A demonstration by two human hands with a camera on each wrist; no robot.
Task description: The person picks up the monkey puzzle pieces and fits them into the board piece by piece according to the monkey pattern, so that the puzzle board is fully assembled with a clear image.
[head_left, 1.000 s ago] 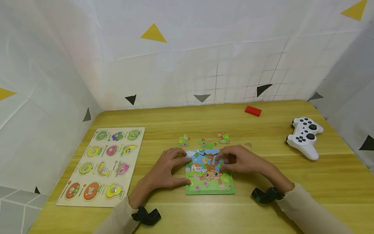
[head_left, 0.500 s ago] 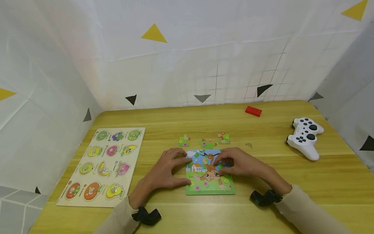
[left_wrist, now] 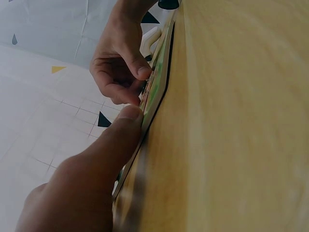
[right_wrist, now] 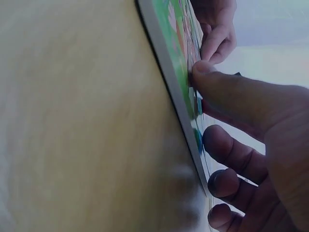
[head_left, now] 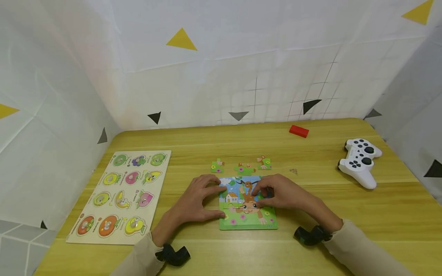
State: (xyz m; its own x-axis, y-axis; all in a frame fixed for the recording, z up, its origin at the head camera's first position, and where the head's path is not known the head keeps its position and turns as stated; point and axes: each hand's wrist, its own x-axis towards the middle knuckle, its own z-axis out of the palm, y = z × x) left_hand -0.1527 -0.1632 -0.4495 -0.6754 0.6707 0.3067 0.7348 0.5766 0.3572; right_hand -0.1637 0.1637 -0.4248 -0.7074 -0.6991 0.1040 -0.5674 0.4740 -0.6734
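Probably a fitting step: L hand braces the puzzle, R hand works a pc

Head view: the puzzle (head_left: 248, 225) lies flat on the table (head_left: 259, 253) btwn both hands. L hand (head_left: 195, 199) is at its left side, fingers spread and unclenched, thumb on the nr part of that edge. R hand (head_left: 284, 190) reaches over the right side, thumb & index bent down to the pic; can't tell if they pinch a pc or only press one. Three loose pcs (head_left: 245, 169) lie just beyond the puzzle, ahead of and btwn the hands. Fruit board (head_left: 103, 240) is left of the L hand, controller (head_left: 360, 163) well right of the R hand; neither is in the way, imo.

L wrist view: L thumb rests at the puzzle's edge, R thumb & index just beyond it, low at the surface. Good brace, I'd say: hold the edge w/ light force so the base can't slide, but don't lift it.

R wrist view: R thumb tip is on the puzzle's face; other fingers bend loosely by the rim. Prob best to line up tabs w/ slots 1st, nudge sideways, then press straight down. Tilting or forcing could pop neighbouring pcs up.
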